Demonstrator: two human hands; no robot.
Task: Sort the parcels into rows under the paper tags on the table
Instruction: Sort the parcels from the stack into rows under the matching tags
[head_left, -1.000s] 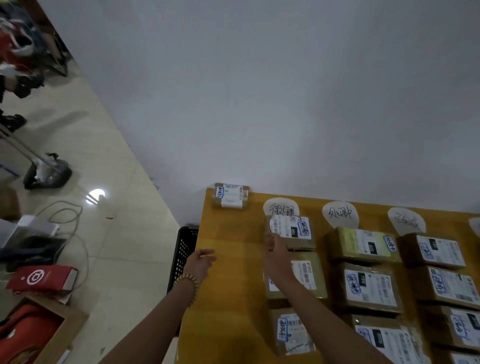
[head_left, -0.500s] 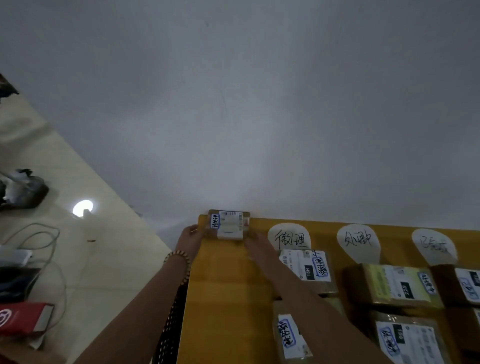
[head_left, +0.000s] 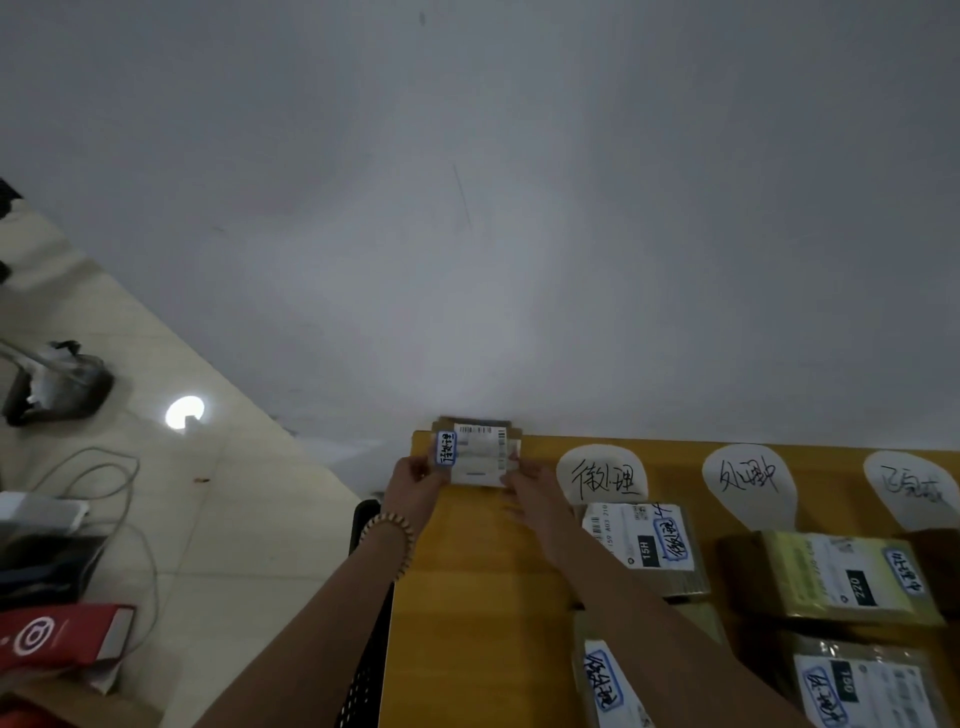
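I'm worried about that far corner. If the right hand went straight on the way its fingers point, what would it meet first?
The small parcel: the right hand touches its near right edge. Just behind the parcel stands the white wall, though the gap is unclear.

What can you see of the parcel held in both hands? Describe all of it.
The parcel is a small brown cardboard box. A white label with barcodes covers its top, and a blue-bordered sticker with handwriting sits at its left end. It lies level at the far left corner of the yellow table, by the wall, left of the first tag. The left hand grips its left end, the right hand its right end. Whether it rests on the table is unclear.
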